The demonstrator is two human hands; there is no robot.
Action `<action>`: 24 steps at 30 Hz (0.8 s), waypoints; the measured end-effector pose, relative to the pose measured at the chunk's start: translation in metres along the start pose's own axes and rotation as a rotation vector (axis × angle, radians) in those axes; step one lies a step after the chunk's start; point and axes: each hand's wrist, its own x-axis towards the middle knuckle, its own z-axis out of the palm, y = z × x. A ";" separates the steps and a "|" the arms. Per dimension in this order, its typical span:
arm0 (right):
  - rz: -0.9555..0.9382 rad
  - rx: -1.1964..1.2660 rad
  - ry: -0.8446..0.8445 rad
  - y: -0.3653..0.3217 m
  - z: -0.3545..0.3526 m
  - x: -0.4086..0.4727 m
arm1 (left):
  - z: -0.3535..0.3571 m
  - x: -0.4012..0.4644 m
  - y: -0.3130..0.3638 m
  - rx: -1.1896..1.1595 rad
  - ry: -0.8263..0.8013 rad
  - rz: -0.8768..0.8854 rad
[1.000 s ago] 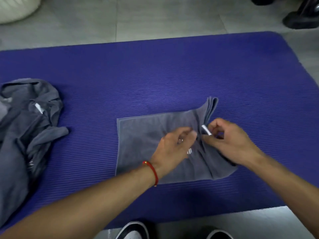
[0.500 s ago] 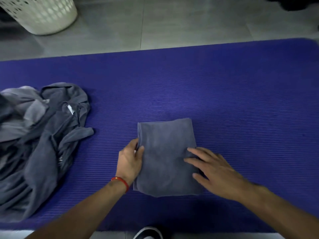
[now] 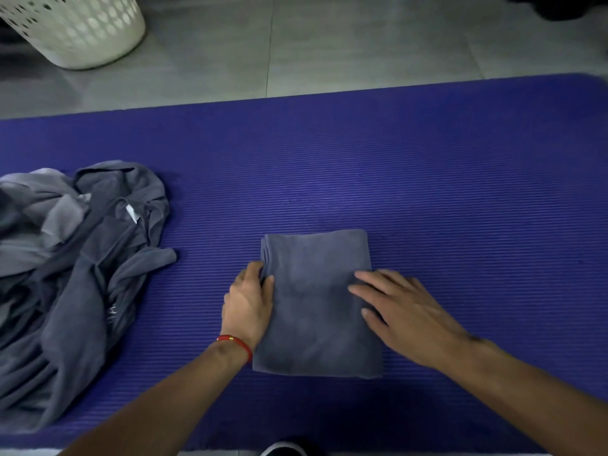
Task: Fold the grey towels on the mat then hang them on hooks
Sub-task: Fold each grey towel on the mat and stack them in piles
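Now the towel (image 3: 317,301) is folded smaller, gripped by the left hand (image 3: 248,302), pressed flat by the spread right hand (image 3: 403,307); hanging comes next.

**Purple mat on tiled floor, 2 lots of grey towel**

A ribbed purple mat (image 3: 427,179) lies flat on the grey tiled floor (image 3: 329,44) and spans nearly the whole width of the view. Directly on it, near the middle, sits 1 folded grey towel (image 3: 316,307), a neat rectangle. At the mat's left end lies a rumpled heap of grey towels (image 3: 72,274), well apart from the folded one. On the floor beyond the mat's far left stands a white perforated basket (image 3: 75,28).
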 end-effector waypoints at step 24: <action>0.489 0.465 -0.136 0.033 -0.051 0.119 | -0.004 0.003 0.006 0.254 -0.066 -0.025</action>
